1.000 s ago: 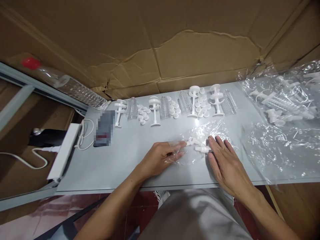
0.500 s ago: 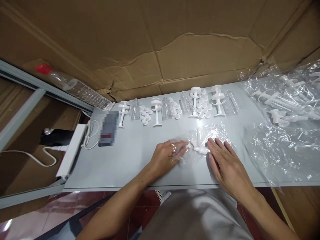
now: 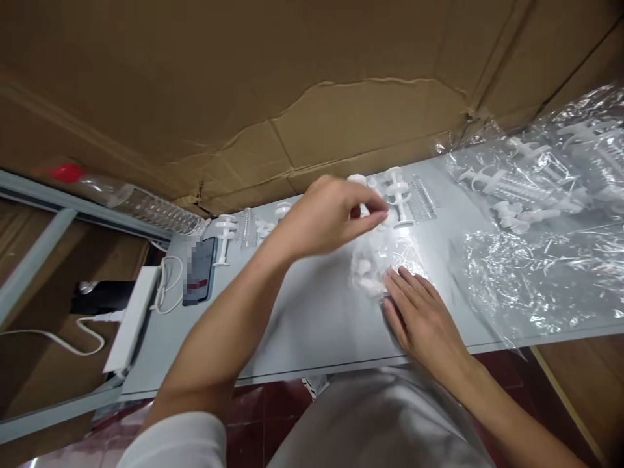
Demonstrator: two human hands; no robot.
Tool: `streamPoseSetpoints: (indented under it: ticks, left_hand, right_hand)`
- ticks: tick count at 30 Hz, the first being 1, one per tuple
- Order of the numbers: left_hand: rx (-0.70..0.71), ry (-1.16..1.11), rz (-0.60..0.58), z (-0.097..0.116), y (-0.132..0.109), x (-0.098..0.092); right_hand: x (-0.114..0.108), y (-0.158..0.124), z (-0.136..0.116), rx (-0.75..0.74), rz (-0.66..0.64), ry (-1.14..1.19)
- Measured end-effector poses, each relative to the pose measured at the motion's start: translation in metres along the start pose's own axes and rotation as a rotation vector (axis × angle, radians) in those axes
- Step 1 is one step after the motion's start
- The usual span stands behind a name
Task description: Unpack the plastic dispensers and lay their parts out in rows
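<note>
My left hand (image 3: 330, 215) is raised above the grey table (image 3: 302, 318), its fingers pinched on the top of a small clear plastic bag (image 3: 385, 250) holding small white plastic parts (image 3: 365, 279). The bag hangs and drapes from the pinch down to the table. My right hand (image 3: 423, 318) lies flat with fingers stretched out, pressing the bag's lower end against the tabletop. Behind my left hand stand white plunger parts (image 3: 397, 195) and a clear ribbed tube (image 3: 423, 198) in a row.
More plungers (image 3: 225, 235), clear tubes and white caps line the back of the table. A phone (image 3: 199, 278), a white power strip (image 3: 131, 318) with cables and a red-capped bottle (image 3: 131, 198) are at left. A large plastic sheet with parts (image 3: 531, 195) covers the right. Cardboard (image 3: 292, 97) stands behind.
My left hand has lifted from the table up and toward the back, pulling the bag's top with it. My right hand stayed flat on the bag. The view has tilted.
</note>
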State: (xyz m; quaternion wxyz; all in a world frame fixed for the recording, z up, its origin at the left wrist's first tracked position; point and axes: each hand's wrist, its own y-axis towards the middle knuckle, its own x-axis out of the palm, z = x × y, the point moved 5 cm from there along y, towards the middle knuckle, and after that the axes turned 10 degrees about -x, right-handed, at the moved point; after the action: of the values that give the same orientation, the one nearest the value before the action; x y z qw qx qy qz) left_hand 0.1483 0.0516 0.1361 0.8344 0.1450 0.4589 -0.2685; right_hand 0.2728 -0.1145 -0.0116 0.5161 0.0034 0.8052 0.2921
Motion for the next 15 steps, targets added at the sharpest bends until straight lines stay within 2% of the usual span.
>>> streamPoseSetpoints:
  ticks: [2, 3, 6, 8, 11, 13, 15]
  left_hand:
    - [0.008, 0.059, -0.146, 0.023, 0.037, -0.003]
    - [0.045, 0.075, -0.176, 0.034, 0.052, -0.006]
    - [0.158, 0.069, -0.158, 0.063, 0.093, -0.003]
    - [0.134, 0.099, -0.160, 0.073, 0.123, 0.017]
    - [0.087, 0.314, -0.203, 0.076, 0.167, 0.068]
    - [0.076, 0.423, -0.215, 0.072, 0.189, 0.097]
    - [0.061, 0.492, -0.235, 0.067, 0.202, 0.116]
  right_hand:
    - [0.002, -0.001, 0.001, 0.028, -0.013, 0.010]
    - [0.004, -0.002, 0.001, 0.036, -0.025, 0.016]
    - [0.006, -0.003, 0.002, 0.020, -0.035, 0.015]
    - [0.005, -0.003, 0.002, -0.002, -0.023, 0.004]
    - [0.004, -0.003, 0.004, -0.019, -0.016, 0.006]
    - [0.002, -0.002, 0.005, -0.021, -0.009, 0.017]
    - [0.000, -0.001, 0.006, -0.018, 0.000, 0.026]
